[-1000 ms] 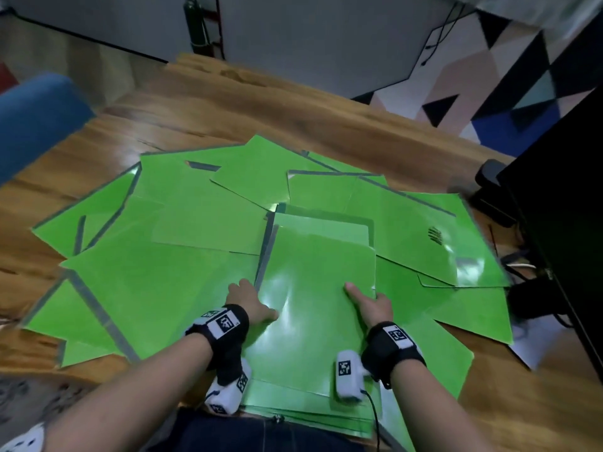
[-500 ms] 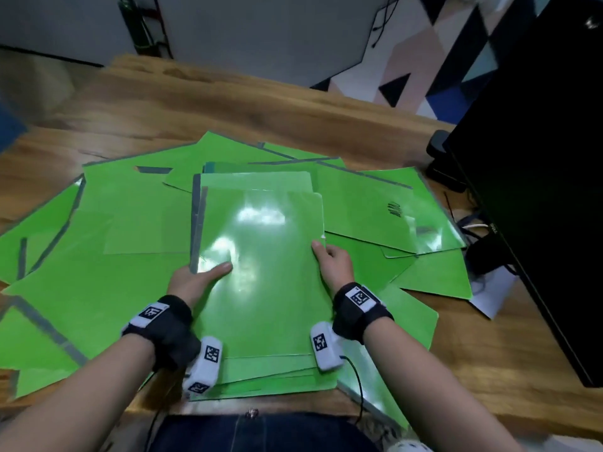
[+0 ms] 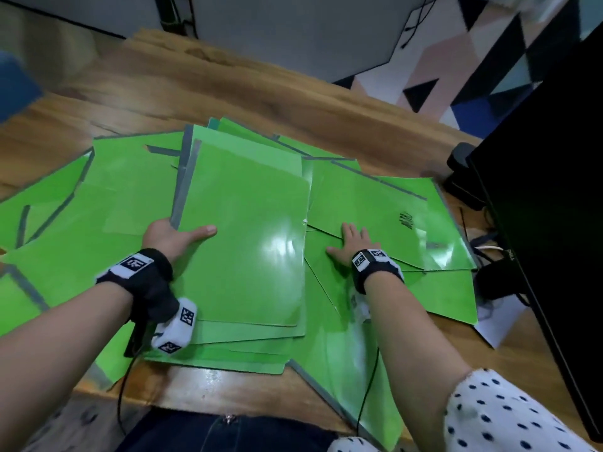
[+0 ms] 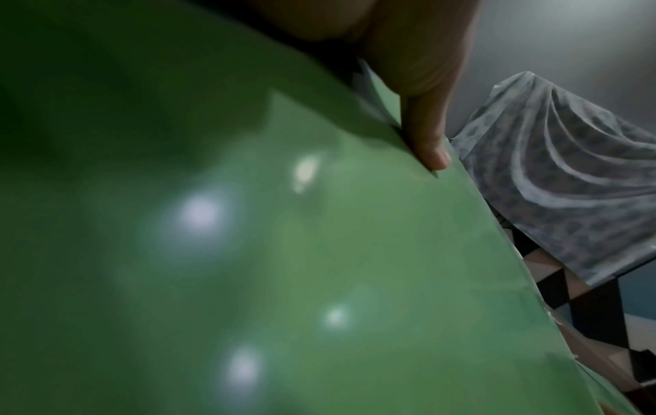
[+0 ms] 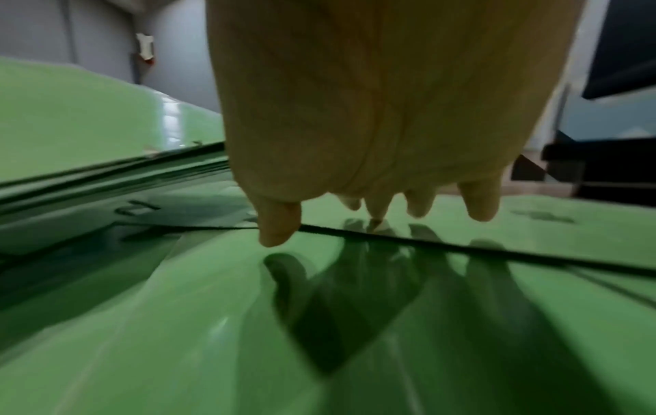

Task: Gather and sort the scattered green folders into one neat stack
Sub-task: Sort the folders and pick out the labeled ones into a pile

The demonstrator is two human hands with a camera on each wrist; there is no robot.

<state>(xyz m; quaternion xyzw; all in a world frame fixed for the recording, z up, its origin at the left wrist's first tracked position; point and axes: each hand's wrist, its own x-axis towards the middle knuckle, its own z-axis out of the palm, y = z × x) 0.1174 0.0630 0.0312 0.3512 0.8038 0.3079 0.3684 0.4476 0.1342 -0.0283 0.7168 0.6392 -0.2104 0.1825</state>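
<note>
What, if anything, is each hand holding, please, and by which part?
Left hand grips the top glossy green folder by its left edge; right hand, fingers spread, holds nothing.

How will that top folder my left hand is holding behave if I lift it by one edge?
The top folder will probably flex: it is a thin sheet, and its edge already curves at the left hand in the left wrist view. Its glossy, glaring surface suggests it may slide across the folders beneath. It likely weighs little, so a light pinch should do.
</note>
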